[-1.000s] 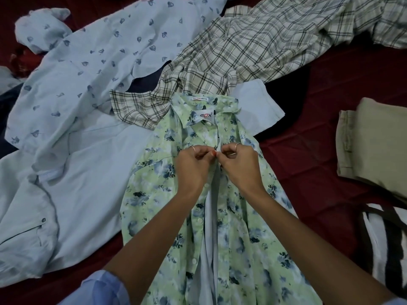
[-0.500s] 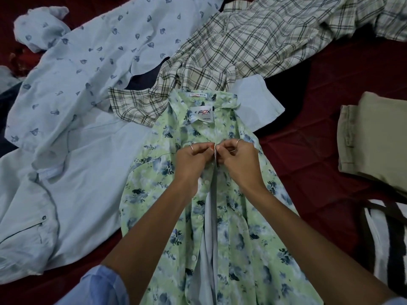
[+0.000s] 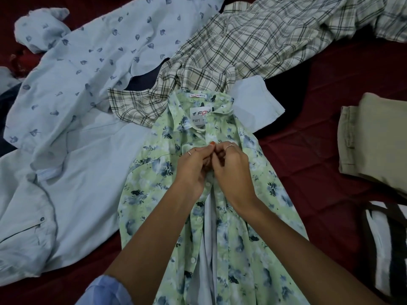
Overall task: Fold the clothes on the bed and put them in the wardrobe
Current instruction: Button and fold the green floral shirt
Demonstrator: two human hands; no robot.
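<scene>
- Green shirt [image 3: 253,227] lies flat on the bed [image 3: 330,133], collar away from the person, front edges parted below the hands.
- Left hand [image 3: 191,170] and right hand [image 3: 233,172] meet just under the collar, fingertips pinching the placket edges together.
- Bare bed to its right; khaki trousers [image 3: 374,142] and striped cloth [image 3: 387,249] near that edge.
- Plaid shirt [image 3: 242,51] touches the collar; pale blue shirts [image 3: 77,150] crowd the left.

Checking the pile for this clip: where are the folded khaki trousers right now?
In the head view, the folded khaki trousers lie at the right edge on the maroon bedsheet, just above the striped garment and apart from the green floral shirt.
</scene>
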